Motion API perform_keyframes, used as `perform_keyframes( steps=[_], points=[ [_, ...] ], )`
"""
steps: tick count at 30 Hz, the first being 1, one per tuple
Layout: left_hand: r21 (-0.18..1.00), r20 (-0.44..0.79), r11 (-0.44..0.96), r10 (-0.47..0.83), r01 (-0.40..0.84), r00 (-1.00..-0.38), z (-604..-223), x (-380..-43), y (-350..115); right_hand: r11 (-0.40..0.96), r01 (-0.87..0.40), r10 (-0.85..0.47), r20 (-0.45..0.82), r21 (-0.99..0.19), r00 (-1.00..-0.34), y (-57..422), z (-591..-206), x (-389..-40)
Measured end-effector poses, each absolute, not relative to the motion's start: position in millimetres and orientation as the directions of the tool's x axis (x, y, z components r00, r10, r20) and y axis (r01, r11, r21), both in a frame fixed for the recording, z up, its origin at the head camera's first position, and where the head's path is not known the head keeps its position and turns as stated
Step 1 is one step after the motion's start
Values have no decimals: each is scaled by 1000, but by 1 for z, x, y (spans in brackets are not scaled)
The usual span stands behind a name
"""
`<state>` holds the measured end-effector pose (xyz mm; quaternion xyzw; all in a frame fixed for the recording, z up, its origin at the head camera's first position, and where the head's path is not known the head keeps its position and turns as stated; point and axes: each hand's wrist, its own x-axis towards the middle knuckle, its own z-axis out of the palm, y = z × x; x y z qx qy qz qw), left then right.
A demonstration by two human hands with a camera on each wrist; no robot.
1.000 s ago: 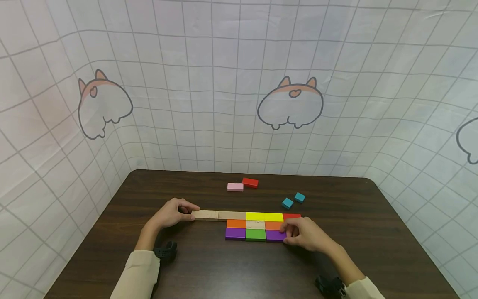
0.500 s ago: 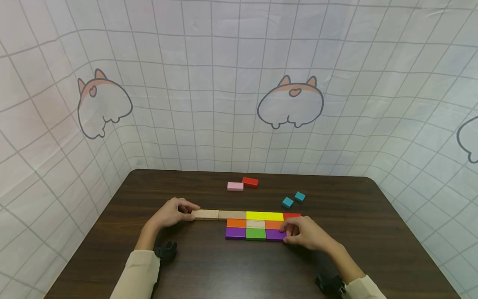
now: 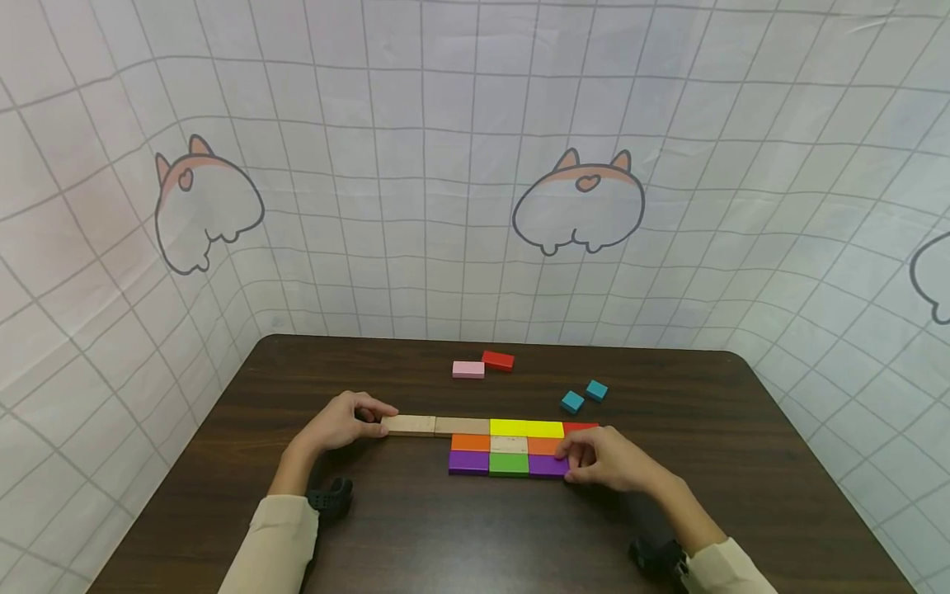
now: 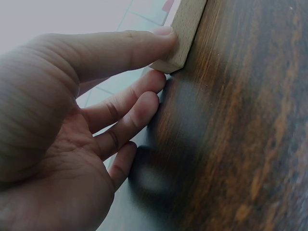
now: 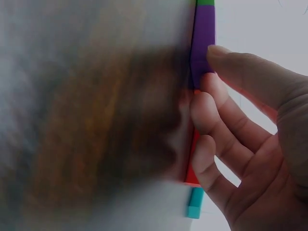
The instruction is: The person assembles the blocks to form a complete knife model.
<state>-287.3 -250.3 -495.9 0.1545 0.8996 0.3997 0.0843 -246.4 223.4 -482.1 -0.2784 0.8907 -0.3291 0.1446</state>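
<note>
Flat coloured blocks lie edge to edge on the dark table. In the head view my left hand point(image 3: 343, 426) pinches the free end of a plain wooden block point(image 3: 411, 425), thumb in front. A second wooden block point(image 3: 462, 426), two yellow blocks point(image 3: 526, 428) and a red block point(image 3: 579, 427) continue that row. My right hand point(image 3: 614, 462) pinches the right end of a purple block point(image 3: 547, 467), its thumb point(image 5: 236, 65) on the front side in the right wrist view. Beside it sit a green block point(image 3: 508, 464) and another purple block point(image 3: 469, 463); orange blocks point(image 3: 471, 443) flank a small wooden one point(image 3: 508, 445) behind.
At the back lie a pink block point(image 3: 468, 370) and a loose red block point(image 3: 497, 360). Two small teal blocks point(image 3: 572, 402) sit behind the yellow pair. Beyond the table edge hangs a white grid-patterned curtain point(image 3: 416, 206).
</note>
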Motion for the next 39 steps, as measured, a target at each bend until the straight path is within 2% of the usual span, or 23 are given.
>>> perform_keyframes(
  steps=[10, 16, 21, 26, 39],
  points=[
    [748, -22, 628, 348, 215, -937, -497, -288, -251, 610, -437, -685, -162, -661, -711, 224, -452, -270],
    [748, -12, 623, 357, 229, -934, -498, -288, -251, 616, -461, -692, -158, -639, -704, 211, -429, -298],
    [748, -11, 622, 363, 233, -932, -496, -288, -251, 615, -459, -646, -77, -641, -759, 188, -424, -323],
    [740, -7, 628, 365, 241, -931, -495, -288, -251, 651, -427, -553, -7, -628, -833, 166, -435, -347],
    [747, 2, 619, 365, 245, -931, -494, -286, -251, 716, -299, -433, -66, -631, -899, 144, -466, -386]
  ],
)
